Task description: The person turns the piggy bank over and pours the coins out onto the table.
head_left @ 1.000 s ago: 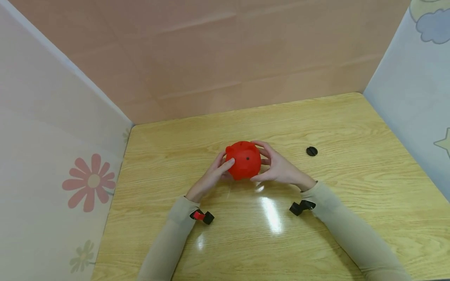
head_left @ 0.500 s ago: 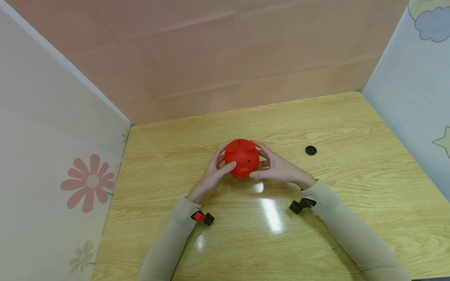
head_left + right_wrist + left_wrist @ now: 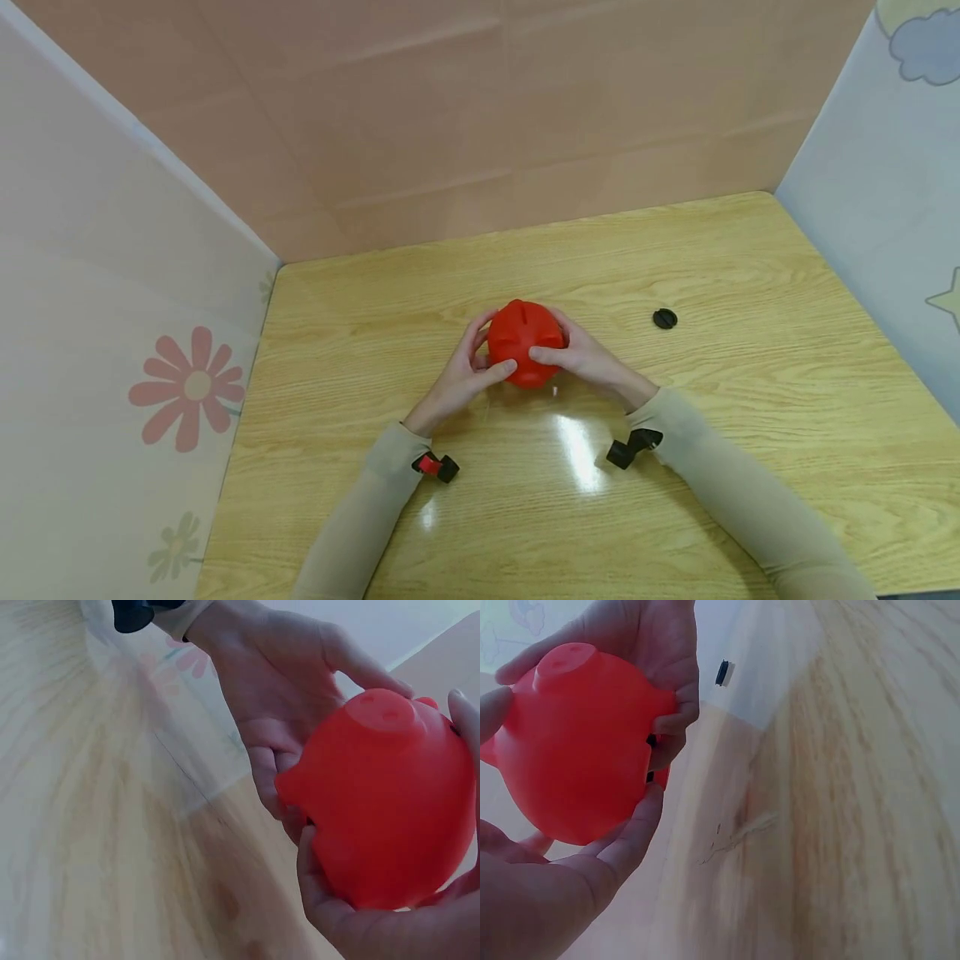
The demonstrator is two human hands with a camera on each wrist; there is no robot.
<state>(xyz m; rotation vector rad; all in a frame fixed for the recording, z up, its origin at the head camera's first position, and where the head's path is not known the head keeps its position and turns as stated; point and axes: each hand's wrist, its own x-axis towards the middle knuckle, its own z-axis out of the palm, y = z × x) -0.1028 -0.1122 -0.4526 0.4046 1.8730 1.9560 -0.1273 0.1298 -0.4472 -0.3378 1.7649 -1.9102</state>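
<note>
- The red, round, plastic-looking pig (image 3: pixel 525 332) is gripped from its two sides by the left hand (image 3: pixel 461 379) and the right hand (image 3: pixel 590 357).
- Right of this pig, a black slotted disc (image 3: pixel 664 318) lies on the wooden worktop (image 3: pixel 750 375), nearer to the right hand.

Before me is a table (image 3: pixel 750 467) of pale yellow wood with visible grain and rounded far corners, and on its surface I see a bright white reflection (image 3: pixel 577 454). Behind it stands a brownish-pink backdrop (image 3: pixel 450 125) with several creases, while on my left there is a whitish wall (image 3: pixel 82 250), which bears a large pink flower (image 3: pixel 197 386) with a pale centre and, lower, a smaller greenish flower (image 3: pixel 176 547). On my right I see a light blue wall (image 3: pixel 862 192), which carries a blue cloud (image 3: pixel 930 47) and a pale star (image 3: pixel 948 297), both cut by the edge of my view.
</note>
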